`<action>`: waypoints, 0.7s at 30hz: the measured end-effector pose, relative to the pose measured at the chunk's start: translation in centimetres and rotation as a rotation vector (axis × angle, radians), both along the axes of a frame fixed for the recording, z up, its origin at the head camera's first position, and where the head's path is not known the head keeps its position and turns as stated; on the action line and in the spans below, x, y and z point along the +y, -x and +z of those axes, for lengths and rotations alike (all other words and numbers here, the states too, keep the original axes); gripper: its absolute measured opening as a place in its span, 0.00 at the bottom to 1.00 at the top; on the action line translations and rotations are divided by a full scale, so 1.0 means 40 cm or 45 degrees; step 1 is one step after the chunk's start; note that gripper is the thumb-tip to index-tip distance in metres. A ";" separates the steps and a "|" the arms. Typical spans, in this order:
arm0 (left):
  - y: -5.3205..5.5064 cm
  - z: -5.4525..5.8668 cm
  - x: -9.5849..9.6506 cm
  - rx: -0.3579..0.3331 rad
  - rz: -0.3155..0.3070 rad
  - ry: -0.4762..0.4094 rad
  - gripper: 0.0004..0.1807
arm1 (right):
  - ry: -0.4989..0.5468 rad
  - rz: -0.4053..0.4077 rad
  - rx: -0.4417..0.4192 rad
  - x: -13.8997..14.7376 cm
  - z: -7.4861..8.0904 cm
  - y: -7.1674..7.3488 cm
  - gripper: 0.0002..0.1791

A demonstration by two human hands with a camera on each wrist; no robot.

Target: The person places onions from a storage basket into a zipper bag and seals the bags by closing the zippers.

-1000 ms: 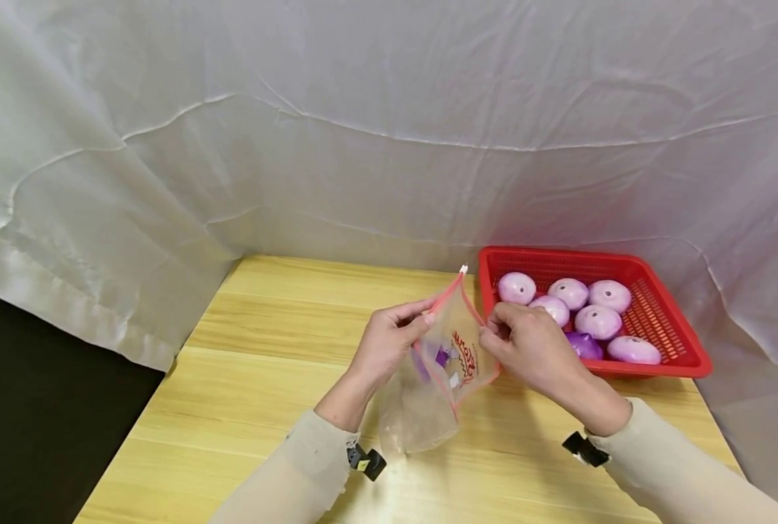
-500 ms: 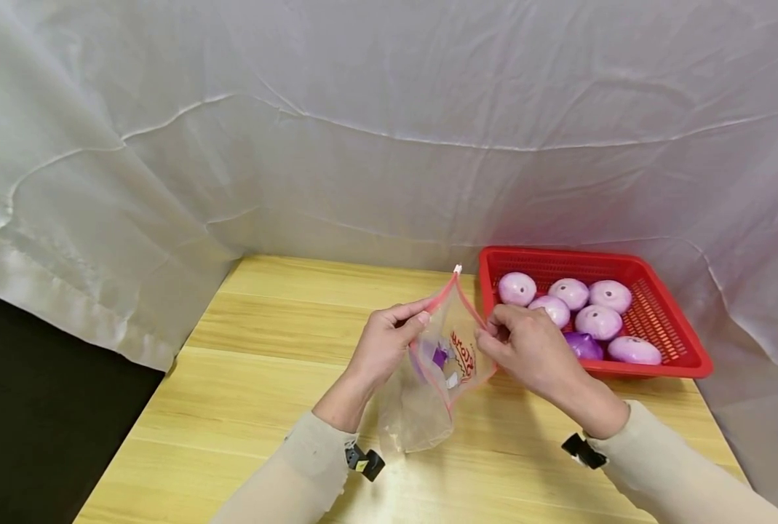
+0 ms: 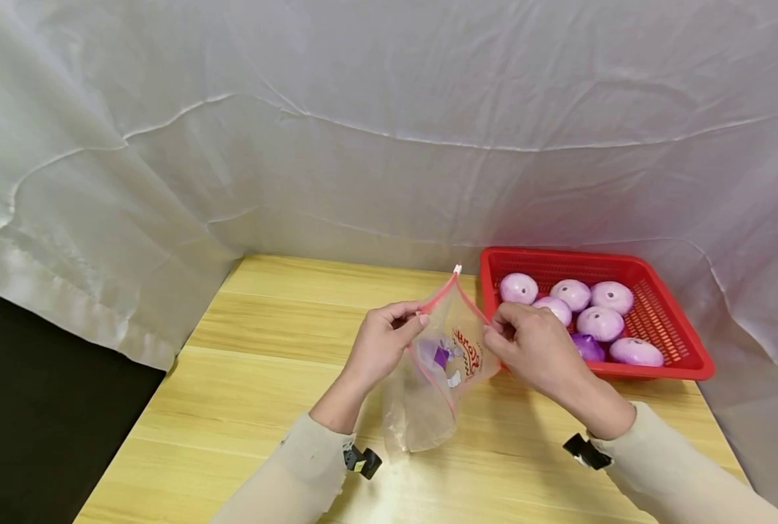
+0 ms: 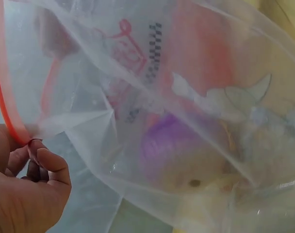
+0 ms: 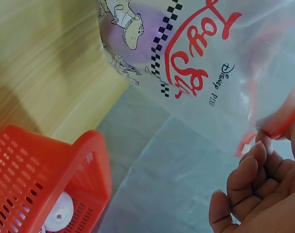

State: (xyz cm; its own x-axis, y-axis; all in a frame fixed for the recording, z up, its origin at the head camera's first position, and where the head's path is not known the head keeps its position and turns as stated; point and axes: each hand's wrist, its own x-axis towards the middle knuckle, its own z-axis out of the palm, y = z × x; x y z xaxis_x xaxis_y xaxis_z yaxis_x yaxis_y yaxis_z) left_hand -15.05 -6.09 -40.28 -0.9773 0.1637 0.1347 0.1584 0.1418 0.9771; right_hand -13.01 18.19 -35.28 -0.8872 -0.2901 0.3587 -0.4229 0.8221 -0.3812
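A translucent zip bag (image 3: 421, 422) with a pink-red zip edge and red lettering hangs over the table, its mouth spread apart. My left hand (image 3: 383, 346) pinches the near-left edge of the mouth between thumb and fingers. On the opposite edge, my right hand (image 3: 538, 348) pinches the zip strip, as the right wrist view shows too. A white slider (image 3: 457, 270) sits at the far corner of the mouth. Inside the bag lies a purple onion (image 4: 174, 150), seen through the film in the left wrist view.
At the back right stands a red perforated basket (image 3: 686, 356) holding several pale purple onions (image 3: 600, 322) and a darker one (image 3: 588, 347). The wooden table (image 3: 264, 364) meets a grey-white cloth wall (image 3: 362, 182) behind and at both sides.
The bag's mouth first shifted slightly left with both hands. Since then my right hand has moved a little right, drawing the mouth somewhat wider. Both pinches are kept.
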 end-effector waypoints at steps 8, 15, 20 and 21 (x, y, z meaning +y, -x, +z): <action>-0.001 -0.001 0.006 -0.077 0.012 -0.108 0.16 | 0.000 0.013 0.025 0.002 -0.001 0.001 0.15; 0.000 -0.005 0.006 0.030 0.140 -0.022 0.11 | 0.008 0.023 0.092 0.005 -0.006 0.004 0.15; 0.000 -0.006 0.006 0.048 0.155 -0.027 0.10 | 0.016 0.021 0.113 0.007 -0.006 0.003 0.14; 0.000 -0.007 0.006 0.048 0.157 -0.027 0.10 | 0.017 0.017 0.113 0.007 -0.005 0.003 0.14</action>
State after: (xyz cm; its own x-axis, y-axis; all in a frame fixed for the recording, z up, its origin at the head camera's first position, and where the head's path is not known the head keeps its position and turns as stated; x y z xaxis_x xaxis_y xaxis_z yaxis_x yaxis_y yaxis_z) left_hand -15.06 -5.84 -40.55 -0.9840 0.0395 0.1740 0.1779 0.1416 0.9738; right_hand -13.13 18.48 -35.50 -0.8477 -0.2966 0.4399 -0.4667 0.8112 -0.3524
